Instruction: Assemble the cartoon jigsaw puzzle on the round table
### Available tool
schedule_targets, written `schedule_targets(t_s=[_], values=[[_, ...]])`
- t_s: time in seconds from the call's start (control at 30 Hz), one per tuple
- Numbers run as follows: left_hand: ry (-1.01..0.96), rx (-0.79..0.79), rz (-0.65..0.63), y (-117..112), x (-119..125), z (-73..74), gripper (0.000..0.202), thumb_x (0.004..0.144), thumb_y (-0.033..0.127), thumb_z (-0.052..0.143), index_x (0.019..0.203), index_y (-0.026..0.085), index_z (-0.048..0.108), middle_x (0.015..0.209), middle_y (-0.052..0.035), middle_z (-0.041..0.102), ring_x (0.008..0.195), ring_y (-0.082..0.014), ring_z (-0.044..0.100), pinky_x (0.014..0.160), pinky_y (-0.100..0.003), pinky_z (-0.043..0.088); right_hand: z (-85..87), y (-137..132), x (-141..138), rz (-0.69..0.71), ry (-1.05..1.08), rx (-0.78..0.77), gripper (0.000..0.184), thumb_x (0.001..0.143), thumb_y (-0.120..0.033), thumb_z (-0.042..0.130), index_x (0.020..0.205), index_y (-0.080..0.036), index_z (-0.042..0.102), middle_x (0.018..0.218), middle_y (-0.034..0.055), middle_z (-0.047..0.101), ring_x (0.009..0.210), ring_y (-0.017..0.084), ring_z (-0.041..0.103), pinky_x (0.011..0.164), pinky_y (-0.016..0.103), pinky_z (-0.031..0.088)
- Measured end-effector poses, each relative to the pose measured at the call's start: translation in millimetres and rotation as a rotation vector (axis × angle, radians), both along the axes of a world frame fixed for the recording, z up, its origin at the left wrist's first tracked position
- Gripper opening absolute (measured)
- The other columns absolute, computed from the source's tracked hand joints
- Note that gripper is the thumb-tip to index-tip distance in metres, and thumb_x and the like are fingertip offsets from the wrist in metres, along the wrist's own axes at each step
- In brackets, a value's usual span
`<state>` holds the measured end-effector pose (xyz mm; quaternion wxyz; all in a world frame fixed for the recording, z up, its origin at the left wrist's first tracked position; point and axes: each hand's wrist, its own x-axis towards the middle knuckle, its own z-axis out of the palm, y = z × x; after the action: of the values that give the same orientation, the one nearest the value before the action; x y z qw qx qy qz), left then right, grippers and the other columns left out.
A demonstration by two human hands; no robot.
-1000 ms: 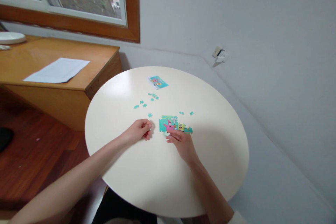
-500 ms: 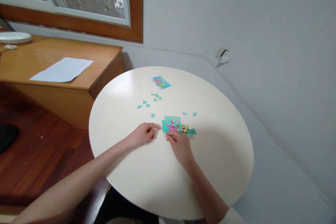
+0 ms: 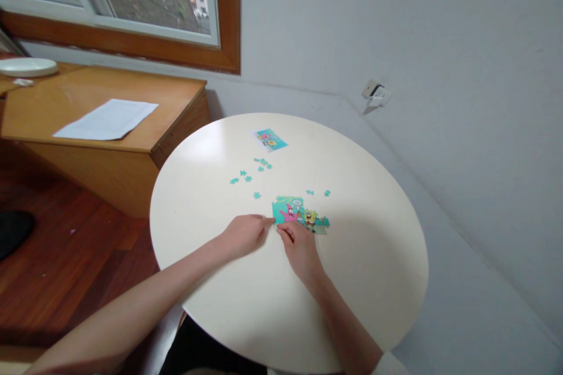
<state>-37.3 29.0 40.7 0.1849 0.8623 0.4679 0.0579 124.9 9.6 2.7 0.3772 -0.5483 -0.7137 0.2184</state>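
A partly assembled cartoon jigsaw puzzle (image 3: 281, 207) lies on the white table, showing a pink starfish and a yellow sponge figure. My left hand (image 3: 247, 233) rests on the table at its left, index finger stretched to the lower left edge and the other fingers curled. Nothing shows in that hand. Over the puzzle's lower edge, my right hand (image 3: 301, 247) has thumb and index finger pinched near the lower left corner. A puzzle piece seems to be between them, mostly hidden by the fingers.
Several loose green puzzle pieces (image 3: 248, 179) lie beyond my left hand; a few more pieces (image 3: 327, 193) lie behind the puzzle's right side. A small picture card (image 3: 271, 139) is farther back on the round table (image 3: 211, 181). A wooden desk (image 3: 176, 99) with paper (image 3: 108, 119) stands left.
My left hand has moved slightly right, its index finger now reaching the puzzle's lower left edge. My right hand stays pinched at nearly the same spot. The view has shifted slightly.
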Motion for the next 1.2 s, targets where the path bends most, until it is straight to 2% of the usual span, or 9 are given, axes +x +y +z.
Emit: schedule_targets(t_s=[0.47,0.83,0.97,1.07,1.2], values=[[-0.025,0.003,-0.004,-2,1,-2.4,0.044,0.079,0.010,0.034,0.116,0.015,0.057,0.097,-0.0132,0.067,0.085,-0.0251,0.064,0.071,-0.033,0.048,-2.1,-2,1,0.080,-0.132,0.141,0.023,0.083,-0.013,0.040,0.070,-0.018,0.057,0.072,0.0048,0.057,0.069,0.016,0.054,0.067,0.028,0.044],[-0.061,-0.010,0.018,-2,2,-0.1,0.043,0.077,0.011,0.037,0.114,0.015,0.059,0.094,-0.0118,0.069,0.081,-0.0220,0.065,0.071,-0.030,0.049,-11.2,-6,-4,0.074,-0.178,0.182,0.027,0.084,-0.008,0.036,0.068,-0.019,0.056,0.076,0.0054,0.053,0.072,0.017,0.052,0.073,0.032,0.046],[-0.236,-0.054,0.058,0,-2,-4.5,0.044,0.077,0.010,0.037,0.114,0.016,0.059,0.103,-0.0118,0.067,0.089,-0.0223,0.062,0.078,-0.031,0.047,-7.2,-7,-3,0.074,-0.164,0.191,0.026,0.083,-0.009,0.037,0.072,-0.019,0.058,0.078,0.0063,0.055,0.075,0.018,0.054,0.073,0.032,0.046],[-0.426,-0.100,0.164,3,-8,-8.8,0.044,0.076,0.012,0.040,0.116,0.016,0.056,0.085,-0.0075,0.069,0.074,-0.0177,0.061,0.072,-0.027,0.045,-3.1,-9,-3,0.055,-0.114,0.197,0.023,0.083,-0.012,0.039,0.079,-0.019,0.060,0.080,0.0066,0.058,0.076,0.018,0.056,0.071,0.031,0.046],[-0.593,-0.188,0.264,5,-16,-11.2,0.043,0.076,0.014,0.041,0.116,0.013,0.054,0.063,-0.0009,0.061,0.055,-0.0116,0.051,0.060,-0.022,0.042,4.0,-11,-5,0.037,-0.040,0.173,0.023,0.083,-0.014,0.040,0.088,-0.018,0.062,0.084,0.0082,0.062,0.077,0.018,0.057,0.069,0.029,0.047]])
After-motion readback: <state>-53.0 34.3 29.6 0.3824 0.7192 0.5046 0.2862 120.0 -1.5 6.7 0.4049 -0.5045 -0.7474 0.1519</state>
